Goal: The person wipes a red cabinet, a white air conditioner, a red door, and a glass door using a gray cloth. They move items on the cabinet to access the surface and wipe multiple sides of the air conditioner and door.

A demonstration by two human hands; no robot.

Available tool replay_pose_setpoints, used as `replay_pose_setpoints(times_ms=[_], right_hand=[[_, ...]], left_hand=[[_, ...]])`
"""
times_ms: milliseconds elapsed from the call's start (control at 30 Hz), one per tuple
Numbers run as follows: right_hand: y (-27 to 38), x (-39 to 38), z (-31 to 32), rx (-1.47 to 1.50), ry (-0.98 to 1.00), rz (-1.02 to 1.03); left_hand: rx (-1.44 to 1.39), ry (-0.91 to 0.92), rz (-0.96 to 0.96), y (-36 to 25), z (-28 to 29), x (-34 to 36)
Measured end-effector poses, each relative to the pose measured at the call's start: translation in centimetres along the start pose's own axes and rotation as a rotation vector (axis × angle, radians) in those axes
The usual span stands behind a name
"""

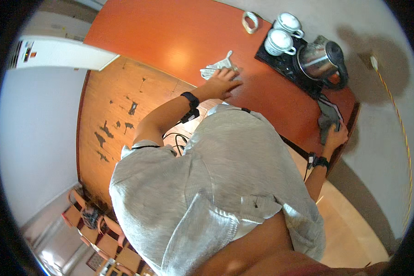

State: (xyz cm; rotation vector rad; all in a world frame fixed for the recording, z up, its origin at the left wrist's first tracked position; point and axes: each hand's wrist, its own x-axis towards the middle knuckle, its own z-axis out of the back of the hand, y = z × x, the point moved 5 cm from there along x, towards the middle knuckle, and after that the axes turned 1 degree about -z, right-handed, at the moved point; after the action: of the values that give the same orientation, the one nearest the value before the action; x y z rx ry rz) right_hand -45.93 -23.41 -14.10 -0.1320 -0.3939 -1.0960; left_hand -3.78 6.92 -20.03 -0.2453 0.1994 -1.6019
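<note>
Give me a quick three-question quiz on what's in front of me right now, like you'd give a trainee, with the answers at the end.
1. How many white cups stand on the black tray?
2. Which of the person's hands is on the grey cloth: A, left; B, right; C, neither?
3. True or false: the pale ring lies on the reddish table, off the tray.

Key:
1. Two.
2. B, the right hand.
3. True.
</note>
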Motion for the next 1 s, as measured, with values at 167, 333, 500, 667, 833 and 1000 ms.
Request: replay_pose_setpoints(times_ms=[167, 333, 500, 667, 833, 1000], right_hand=[[-2.1, -4.7, -3.7, 0.026, 0.219, -0.102], [-1.0, -6.8, -4.4, 0.250, 0.300, -0.234], [3.8, -7.4, -3.1, 0.386, 0.202, -0.091], [6.4, -8.0, -2.0, 0.148, 0.547, -0.163], [2.1, -10.2, -5.3, 0.166, 0.466, -0.018], [8.3, -13.6, -5.2, 0.741, 0.913, -0.279]], left_hand=[[-0.195, -0.330, -0.021, 1.8, -0.2, 1.4], [-0.468, -0.534, 0.190, 4.3, -1.4, 3.4], [-0.435, -0.341, 0.020, -3.4, -1.4, 9.8], [-0.173, -0.357, -0.219, -11.8, -2.0, 7.9], [-0.622, -0.065, -0.033, -9.9, -4.2, 1.8], [-0.934, 0.415, 0.156, -8.0, -7.5, -4.9]])
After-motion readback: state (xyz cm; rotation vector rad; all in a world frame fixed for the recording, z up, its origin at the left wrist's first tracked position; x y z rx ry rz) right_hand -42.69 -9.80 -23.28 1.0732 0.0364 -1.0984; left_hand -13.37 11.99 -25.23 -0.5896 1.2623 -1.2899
